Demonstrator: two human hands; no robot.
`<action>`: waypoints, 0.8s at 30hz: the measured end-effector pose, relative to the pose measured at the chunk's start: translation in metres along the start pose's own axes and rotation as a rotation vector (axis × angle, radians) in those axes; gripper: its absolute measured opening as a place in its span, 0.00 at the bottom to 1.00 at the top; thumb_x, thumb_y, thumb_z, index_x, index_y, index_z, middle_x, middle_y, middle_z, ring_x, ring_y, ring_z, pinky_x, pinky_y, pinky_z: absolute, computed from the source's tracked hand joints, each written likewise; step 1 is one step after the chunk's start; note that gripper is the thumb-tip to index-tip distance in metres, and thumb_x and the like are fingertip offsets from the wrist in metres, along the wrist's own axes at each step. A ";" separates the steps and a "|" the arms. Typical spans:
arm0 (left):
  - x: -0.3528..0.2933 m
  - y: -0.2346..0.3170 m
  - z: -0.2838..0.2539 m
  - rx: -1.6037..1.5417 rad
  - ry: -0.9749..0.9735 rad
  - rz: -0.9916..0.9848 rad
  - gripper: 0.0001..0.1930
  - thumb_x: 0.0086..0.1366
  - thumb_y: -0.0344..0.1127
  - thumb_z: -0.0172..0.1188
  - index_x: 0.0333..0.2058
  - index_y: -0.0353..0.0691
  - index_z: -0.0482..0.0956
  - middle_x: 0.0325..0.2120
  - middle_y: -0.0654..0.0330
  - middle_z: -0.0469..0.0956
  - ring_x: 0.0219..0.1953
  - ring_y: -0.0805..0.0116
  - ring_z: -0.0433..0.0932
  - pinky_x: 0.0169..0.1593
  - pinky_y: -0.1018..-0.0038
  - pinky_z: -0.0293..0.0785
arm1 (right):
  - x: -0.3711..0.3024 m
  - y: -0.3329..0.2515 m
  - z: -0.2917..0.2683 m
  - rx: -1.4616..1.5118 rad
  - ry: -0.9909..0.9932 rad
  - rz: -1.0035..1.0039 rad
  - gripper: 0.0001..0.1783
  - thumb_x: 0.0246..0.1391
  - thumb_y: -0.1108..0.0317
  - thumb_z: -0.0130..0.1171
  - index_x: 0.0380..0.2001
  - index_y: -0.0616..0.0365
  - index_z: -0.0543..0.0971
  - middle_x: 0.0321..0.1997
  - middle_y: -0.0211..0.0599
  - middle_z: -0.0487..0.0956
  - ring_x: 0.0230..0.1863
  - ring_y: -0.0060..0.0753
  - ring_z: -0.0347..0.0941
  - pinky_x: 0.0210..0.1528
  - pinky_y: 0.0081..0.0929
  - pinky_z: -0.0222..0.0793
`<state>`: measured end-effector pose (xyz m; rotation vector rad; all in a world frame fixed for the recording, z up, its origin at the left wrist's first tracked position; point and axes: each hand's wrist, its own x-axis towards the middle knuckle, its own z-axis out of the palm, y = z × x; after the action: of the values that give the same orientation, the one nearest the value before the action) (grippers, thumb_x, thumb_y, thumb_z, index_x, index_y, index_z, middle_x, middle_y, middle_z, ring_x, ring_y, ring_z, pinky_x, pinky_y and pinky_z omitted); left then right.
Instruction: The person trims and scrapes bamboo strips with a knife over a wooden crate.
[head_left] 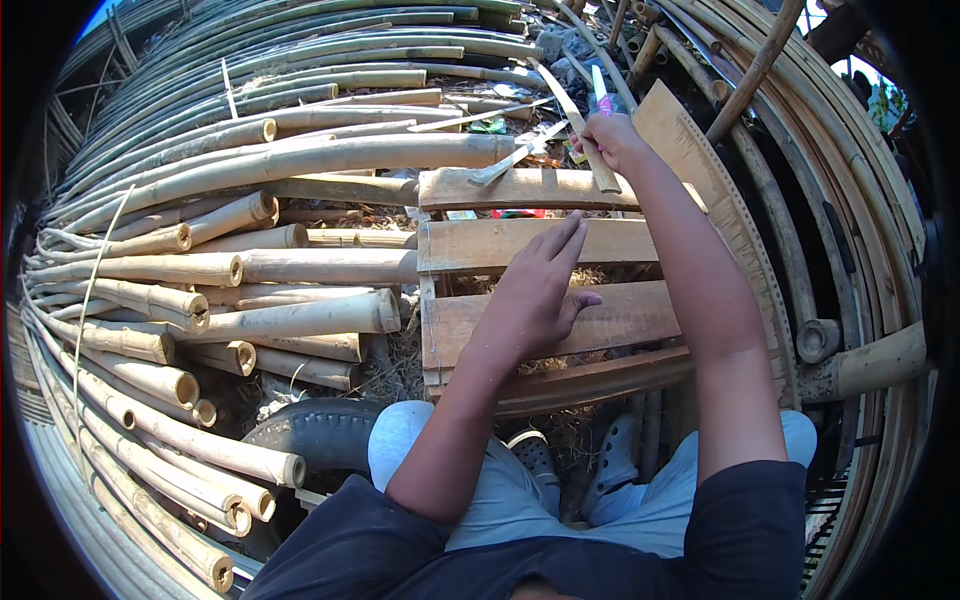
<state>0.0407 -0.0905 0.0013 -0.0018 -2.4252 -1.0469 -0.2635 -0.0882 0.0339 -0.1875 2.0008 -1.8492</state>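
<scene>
Outdoor yard, sunlit, packed with bamboo. To the left we list poles [330, 265], many, pale, heaped in layers, their cut ends mostly pointing toward the middle. To the right we count more long poles, running along the edge of the view, and a broad tan board [690, 130] with a jagged edge, tilted beside the bench.

Centre: one bench [470, 245], wooden, of slats set apart with gaps between them. Litter and dry scraps show beyond it and through the gaps.

Right hand [612, 142]: held over the far slat, fingers curled and pressed round a strip [564, 100]. We note the strip as narrow, pale and slightly bowed, its upper end leaning left and its lower end near the far slat. Just beyond the knuckles stands a slim pale blade [599, 80], pink near its base; whether the same fist grips it, we cannot tell.

Left hand [545, 268]: over the nearer slats, fingers straight and together, thumb apart, nothing held. Whether it touches the wood, we cannot tell.

Also entered: a pale split piece [515, 160], lying across the far slat, left of the strip; a black tyre [312, 436], near our knee; grey clogs [611, 462], below the bench.
</scene>
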 end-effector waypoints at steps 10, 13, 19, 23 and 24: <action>0.003 -0.017 0.006 0.097 0.173 -0.037 0.37 0.68 0.24 0.58 0.72 0.24 0.54 0.76 0.35 0.44 0.75 0.36 0.54 0.76 0.56 0.57 | 0.017 0.046 0.045 -0.578 -0.137 -0.222 0.15 0.50 0.65 0.72 0.30 0.68 0.80 0.28 0.43 0.82 0.27 0.34 0.79 0.31 0.34 0.75; 0.006 -0.018 0.000 0.033 0.400 -0.074 0.33 0.69 0.20 0.52 0.72 0.26 0.56 0.76 0.35 0.44 0.76 0.36 0.53 0.76 0.53 0.56 | -0.055 0.031 0.071 -0.808 -0.191 -0.337 0.20 0.62 0.53 0.66 0.24 0.57 0.80 0.23 0.29 0.78 0.27 0.20 0.72 0.31 0.27 0.68; 0.013 -0.008 -0.025 -0.171 0.924 -0.019 0.26 0.71 0.23 0.47 0.67 0.33 0.66 0.76 0.38 0.46 0.76 0.38 0.56 0.74 0.51 0.59 | -0.139 0.118 0.081 -0.439 -0.429 -0.579 0.21 0.64 0.53 0.64 0.43 0.63 0.80 0.37 0.44 0.83 0.41 0.41 0.81 0.44 0.44 0.75; 0.000 -0.028 -0.041 0.031 0.917 -0.094 0.22 0.70 0.23 0.48 0.62 0.34 0.71 0.75 0.36 0.47 0.73 0.36 0.60 0.72 0.48 0.62 | -0.177 0.148 0.110 -0.317 -0.502 -0.752 0.22 0.65 0.56 0.62 0.52 0.65 0.77 0.47 0.51 0.82 0.52 0.50 0.79 0.52 0.49 0.72; 0.001 -0.026 -0.044 0.023 0.920 -0.098 0.23 0.68 0.23 0.51 0.61 0.36 0.72 0.75 0.35 0.47 0.73 0.33 0.60 0.72 0.46 0.63 | -0.187 0.139 0.108 -0.359 -0.500 -0.781 0.23 0.65 0.57 0.62 0.53 0.65 0.77 0.48 0.53 0.81 0.54 0.52 0.78 0.54 0.49 0.72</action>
<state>0.0540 -0.1392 0.0095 0.4980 -1.6019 -0.8018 -0.0287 -0.1035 -0.0678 -1.5510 1.9920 -1.5436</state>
